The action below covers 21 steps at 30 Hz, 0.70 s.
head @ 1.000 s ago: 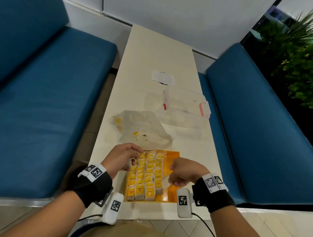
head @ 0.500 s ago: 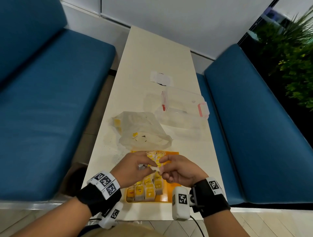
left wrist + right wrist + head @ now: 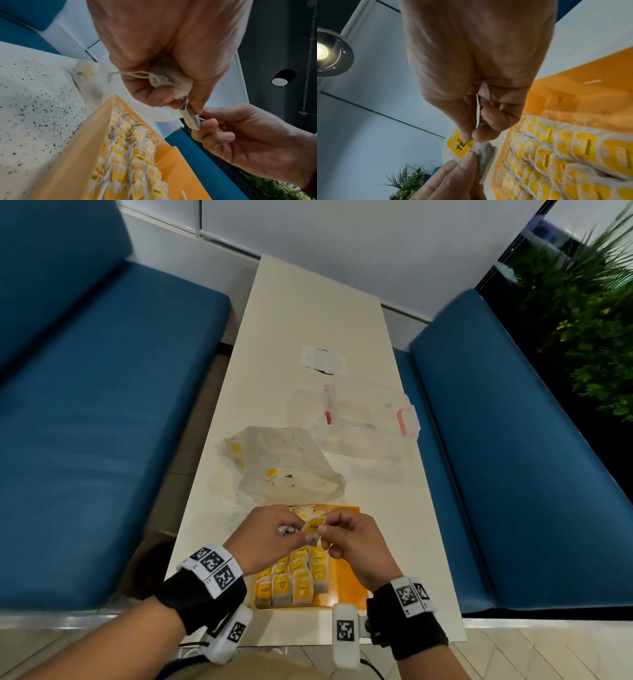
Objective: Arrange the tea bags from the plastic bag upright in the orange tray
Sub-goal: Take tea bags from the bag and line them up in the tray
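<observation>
The orange tray [image 3: 349,589] lies at the near end of the table, with rows of upright yellow-tagged tea bags [image 3: 294,578] filling its left part. Both hands meet just above it. My left hand [image 3: 307,537] and my right hand [image 3: 324,529] pinch one tea bag [image 3: 314,524] between them. In the right wrist view my right thumb and forefinger hold its yellow tag [image 3: 460,145]. In the left wrist view a second crumpled tea bag [image 3: 164,77] with its string sits in my left palm. The thin plastic bag [image 3: 287,463] lies behind the tray with a few tea bags inside.
A clear lidded box with pink clips [image 3: 370,419] stands behind the bag on the right, and a white wrapper [image 3: 322,361] lies further back. Dark tea specks [image 3: 233,515] dot the table left of the tray. Blue benches [image 3: 102,422] run along both sides.
My hands left the tray's two sides, came together over its middle and rose a little. They now share one tea bag, its yellow tag facing up.
</observation>
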{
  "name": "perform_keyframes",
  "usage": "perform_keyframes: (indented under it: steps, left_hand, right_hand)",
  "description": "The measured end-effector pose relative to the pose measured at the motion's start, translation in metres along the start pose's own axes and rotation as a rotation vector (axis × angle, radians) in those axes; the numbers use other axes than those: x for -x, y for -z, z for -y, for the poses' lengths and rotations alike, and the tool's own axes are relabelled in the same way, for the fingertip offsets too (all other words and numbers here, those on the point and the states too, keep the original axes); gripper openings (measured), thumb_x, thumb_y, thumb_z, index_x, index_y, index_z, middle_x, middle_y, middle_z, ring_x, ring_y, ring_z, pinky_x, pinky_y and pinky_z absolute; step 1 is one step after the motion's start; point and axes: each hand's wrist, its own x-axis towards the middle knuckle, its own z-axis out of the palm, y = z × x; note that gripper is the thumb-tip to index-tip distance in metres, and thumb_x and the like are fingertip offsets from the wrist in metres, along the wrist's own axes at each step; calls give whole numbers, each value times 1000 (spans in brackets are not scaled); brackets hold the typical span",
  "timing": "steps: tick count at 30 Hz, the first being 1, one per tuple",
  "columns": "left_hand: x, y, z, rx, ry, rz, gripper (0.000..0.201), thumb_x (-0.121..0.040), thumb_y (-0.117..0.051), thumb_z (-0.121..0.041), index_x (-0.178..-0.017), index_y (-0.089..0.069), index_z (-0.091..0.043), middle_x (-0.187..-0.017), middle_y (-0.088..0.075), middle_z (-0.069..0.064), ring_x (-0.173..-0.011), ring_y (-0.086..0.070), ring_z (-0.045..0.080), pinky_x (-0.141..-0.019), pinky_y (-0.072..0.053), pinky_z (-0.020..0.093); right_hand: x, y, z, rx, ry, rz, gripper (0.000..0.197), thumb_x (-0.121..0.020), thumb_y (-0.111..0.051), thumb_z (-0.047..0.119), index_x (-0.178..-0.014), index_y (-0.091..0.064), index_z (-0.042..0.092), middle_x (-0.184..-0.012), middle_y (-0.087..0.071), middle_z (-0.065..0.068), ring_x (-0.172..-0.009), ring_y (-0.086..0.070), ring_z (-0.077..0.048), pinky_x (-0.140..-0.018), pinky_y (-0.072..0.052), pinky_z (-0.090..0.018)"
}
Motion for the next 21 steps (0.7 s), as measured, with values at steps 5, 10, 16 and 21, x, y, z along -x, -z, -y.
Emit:
perform_keyframes:
  steps: [5,10,16,21]
  left_hand:
    - [3,-2,-4,0,53,-2,10,-78,-82,-41,-81,-73,-40,-87,-69,-16,-84,-62,-3,-73,-44,14]
    - [8,15,11,24,188,-91,16,-78,-84,-34,-91,-74,-33,-98,-69,-17,-92,-61,-6,-73,-41,4]
    - [17,21,31,-78,361,-105,39,-79,-84,-35,-104,-55,-26,-95,-64,-4,-84,-61,8,-65,-43,18]
    - [19,13,39,-69,446,-52,43,-87,-76,-30,-118,-48,-23,-99,-57,-3,-90,-58,14,-75,-45,27]
  right_hand:
    - [2,-3,-1,1,-17,-54,3,-90,-62,-6,-93,-61,-5,-61,-60,-11,-52,-56,-18,-43,-37,-24]
    - [8,21,-13,266,-144,-84,5,-92,-56,-4,-93,-58,1,-61,-62,-16,-42,-54,-12,-42,-37,-24]
    - [11,21,-48,673,-312,11,21,-85,-49,-2,-80,-56,17,-76,-63,-5,-59,-66,-18,-50,-48,-25]
    - [3,5,-61,893,-407,63,18,-88,-48,1,-81,-50,17,-98,-59,-7,-101,-66,-30,-82,-55,-35]
